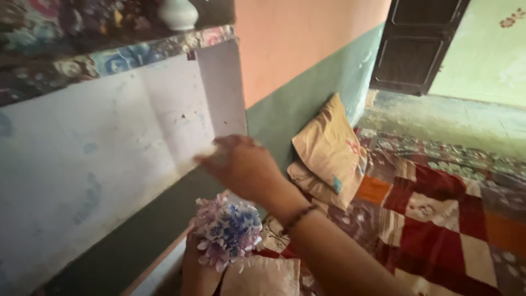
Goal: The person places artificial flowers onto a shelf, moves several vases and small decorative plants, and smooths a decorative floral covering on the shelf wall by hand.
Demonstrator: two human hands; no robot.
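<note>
You held a bunch of artificial flowers [229, 230], its blue and pale purple blooms facing the camera, low against the wall just under the white panel [109, 159]. Your left hand [198, 269] came up from below and closed around the stems beneath the blooms, though the flower heads hid the fingers themselves. Just above the bunch, your right hand [241, 164] reached across to the white panel, its fingers [211, 159] drawn together and blurred at the tips, touching or nearly touching the panel's surface; I cannot tell whether they pinched anything. A dark beaded bracelet [300, 215] sat on that wrist. Above the panel ran a shelf covered in a floral cloth [120, 55], and a pale vase [178, 13] stood near its right end. To the right of your arm, two tan pillows [329, 153] leaned against the green lower part of the wall [307, 93], resting at the edge of a red, white and orange patchwork bedspread [433, 219]. Another pale cushion [263, 277] lay just below the flowers. A dark door [419, 44] stood at the far end of the room.
</note>
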